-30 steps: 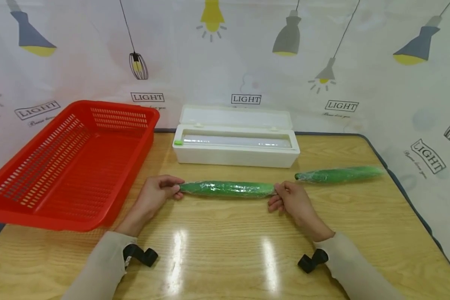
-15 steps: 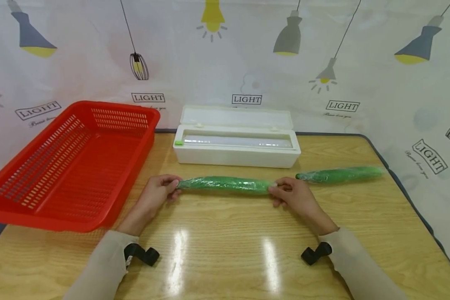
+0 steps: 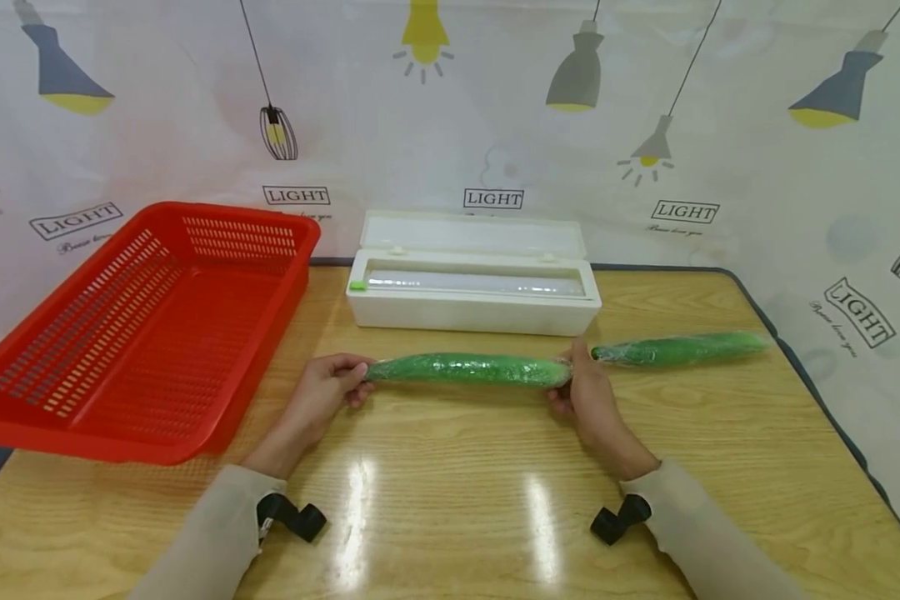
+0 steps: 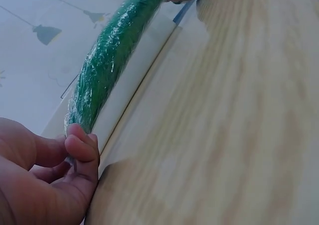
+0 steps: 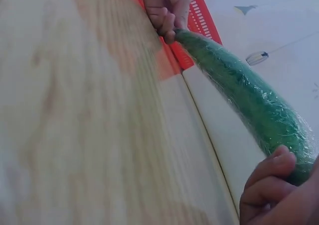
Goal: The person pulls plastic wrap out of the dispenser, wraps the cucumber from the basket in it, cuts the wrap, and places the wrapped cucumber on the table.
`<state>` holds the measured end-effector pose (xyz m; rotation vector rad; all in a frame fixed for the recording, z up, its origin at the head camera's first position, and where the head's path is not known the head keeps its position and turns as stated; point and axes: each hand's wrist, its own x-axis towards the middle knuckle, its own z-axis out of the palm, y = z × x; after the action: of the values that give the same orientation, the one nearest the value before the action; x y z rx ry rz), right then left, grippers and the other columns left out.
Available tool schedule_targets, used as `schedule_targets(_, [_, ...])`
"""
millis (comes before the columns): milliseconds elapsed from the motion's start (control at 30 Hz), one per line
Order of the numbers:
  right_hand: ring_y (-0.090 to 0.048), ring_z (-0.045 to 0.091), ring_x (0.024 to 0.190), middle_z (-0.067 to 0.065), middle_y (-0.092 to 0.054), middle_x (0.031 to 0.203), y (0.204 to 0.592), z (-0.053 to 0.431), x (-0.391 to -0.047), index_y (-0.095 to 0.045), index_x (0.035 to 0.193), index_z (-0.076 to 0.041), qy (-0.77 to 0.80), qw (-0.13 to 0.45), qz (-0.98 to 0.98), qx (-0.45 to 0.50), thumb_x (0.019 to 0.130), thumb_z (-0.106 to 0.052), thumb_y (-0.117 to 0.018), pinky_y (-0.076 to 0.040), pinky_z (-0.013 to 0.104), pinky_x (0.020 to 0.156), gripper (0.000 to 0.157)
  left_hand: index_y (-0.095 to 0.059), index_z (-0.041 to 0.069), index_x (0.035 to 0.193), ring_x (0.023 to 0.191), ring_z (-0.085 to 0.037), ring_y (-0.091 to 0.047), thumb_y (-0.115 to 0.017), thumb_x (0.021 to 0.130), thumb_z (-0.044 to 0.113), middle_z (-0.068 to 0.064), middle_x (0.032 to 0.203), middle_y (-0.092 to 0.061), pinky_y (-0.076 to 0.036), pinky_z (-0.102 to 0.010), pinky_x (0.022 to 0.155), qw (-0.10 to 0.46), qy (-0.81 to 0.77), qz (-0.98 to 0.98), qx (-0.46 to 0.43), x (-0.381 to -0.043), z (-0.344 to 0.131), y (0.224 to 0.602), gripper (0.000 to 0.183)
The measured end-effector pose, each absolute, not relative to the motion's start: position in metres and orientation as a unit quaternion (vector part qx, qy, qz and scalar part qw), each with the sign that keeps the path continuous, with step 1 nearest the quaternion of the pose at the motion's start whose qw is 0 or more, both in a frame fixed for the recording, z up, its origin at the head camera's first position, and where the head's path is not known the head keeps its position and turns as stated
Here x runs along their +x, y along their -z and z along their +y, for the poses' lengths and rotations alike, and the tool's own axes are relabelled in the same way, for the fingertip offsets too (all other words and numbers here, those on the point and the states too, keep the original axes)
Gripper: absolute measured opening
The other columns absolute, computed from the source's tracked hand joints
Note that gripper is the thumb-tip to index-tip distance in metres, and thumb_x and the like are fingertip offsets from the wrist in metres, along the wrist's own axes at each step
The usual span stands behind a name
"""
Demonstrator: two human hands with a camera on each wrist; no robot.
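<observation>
A long green cucumber [image 3: 468, 369] in shiny cling film lies crosswise between the two hands, close over the table in the head view. The left hand [image 3: 328, 392] pinches its narrow, darker end between thumb and fingers; the left wrist view shows these fingertips [image 4: 82, 144] at the film's end. At the paler end, the right hand [image 3: 594, 398] holds the cucumber with its fingers curled underneath and its thumb pointing up. In the right wrist view the curled fingers [image 5: 271, 177] partly hide that end. A second wrapped cucumber [image 3: 678, 350] lies just beyond the right hand.
Behind the held cucumber stands a white cling film box [image 3: 472, 315] with its lid raised and a roll inside. A red plastic basket [image 3: 228, 417] sits at the left. A printed curtain [image 3: 645, 50] hangs behind the wooden table [image 3: 450, 500].
The cucumber and left hand have shifted slightly right. The right hand went from pinching the end to curling its fingers under it, thumb raised. The second cucumber has stayed put.
</observation>
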<state>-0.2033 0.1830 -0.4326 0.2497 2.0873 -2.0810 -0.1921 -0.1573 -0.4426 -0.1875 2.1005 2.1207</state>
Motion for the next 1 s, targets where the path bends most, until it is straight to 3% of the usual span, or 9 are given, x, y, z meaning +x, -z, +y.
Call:
schedule_targets(133, [-0.040, 0.013, 0.042, 0.002, -0.045, 0.053, 0.432, 0.179, -0.201, -0.044, 0.084, -0.006, 0.605, 0.073, 0.789, 0.074, 0.093, -0.067, -0.029, -0.036, 0.026, 0.043, 0.063, -0.056, -0.018, 0.111, 0.057, -0.011, -0.053, -0.050, 0.097, -0.002, -0.010, 0.070, -0.060, -0.044, -0.021, 0.051, 0.056, -0.714, 0.695, -0.069, -0.191, -0.151, 0.443, 0.022])
schedule_targets(233, [-0.041, 0.015, 0.053, 0.002, -0.041, 0.062, 0.433, 0.178, -0.200, -0.043, 0.085, -0.005, 0.546, 0.017, 0.835, 0.066, 0.095, -0.062, -0.036, -0.037, 0.029, 0.053, 0.058, -0.057, -0.017, 0.110, 0.057, -0.012, -0.054, -0.052, 0.096, -0.002, -0.011, 0.071, -0.060, -0.045, -0.021, 0.052, 0.045, -0.714, 0.696, -0.067, -0.189, -0.146, 0.442, 0.021])
schedule_targets(400, [-0.037, 0.018, 0.057, 0.007, -0.038, 0.067, 0.432, 0.178, -0.196, -0.039, 0.084, -0.006, 0.576, -0.073, 0.814, 0.035, 0.103, -0.045, -0.025, -0.036, 0.031, 0.055, 0.045, -0.059, -0.014, 0.109, 0.059, -0.013, -0.054, -0.052, 0.096, -0.002, -0.012, 0.073, -0.059, -0.046, -0.022, 0.053, 0.035, -0.719, 0.692, -0.056, -0.185, -0.138, 0.443, 0.019])
schedule_targets(600, [-0.031, 0.011, 0.045, 0.001, -0.034, 0.056, 0.433, 0.181, -0.198, -0.038, 0.083, -0.006, 0.651, -0.062, 0.757, 0.026, 0.104, -0.030, -0.023, -0.032, 0.026, 0.043, 0.035, -0.059, -0.012, 0.110, 0.059, -0.013, -0.053, -0.050, 0.098, 0.001, -0.012, 0.074, -0.060, -0.046, -0.022, 0.053, 0.033, -0.724, 0.686, -0.059, -0.186, -0.138, 0.445, 0.020])
schedule_targets(733, [-0.031, 0.010, 0.043, 0.001, -0.035, 0.054, 0.433, 0.183, -0.200, -0.039, 0.084, -0.006, 0.669, -0.045, 0.741, 0.025, 0.104, -0.028, -0.022, -0.030, 0.025, 0.039, 0.035, -0.060, -0.011, 0.111, 0.059, -0.013, -0.053, -0.050, 0.098, 0.001, -0.010, 0.074, -0.061, -0.046, -0.021, 0.052, 0.036, -0.720, 0.688, -0.078, -0.188, -0.139, 0.445, 0.020])
schedule_targets(1000, [-0.035, 0.008, 0.051, 0.003, -0.039, 0.068, 0.436, 0.184, -0.207, -0.040, 0.099, -0.001, 0.701, -0.012, 0.712, 0.024, 0.104, -0.032, -0.024, -0.030, 0.021, 0.043, 0.035, -0.058, -0.013, 0.109, 0.056, -0.011, -0.053, -0.051, 0.098, 0.002, -0.009, 0.071, -0.062, -0.044, -0.019, 0.050, 0.033, -0.707, 0.695, -0.123, -0.190, -0.139, 0.446, 0.020])
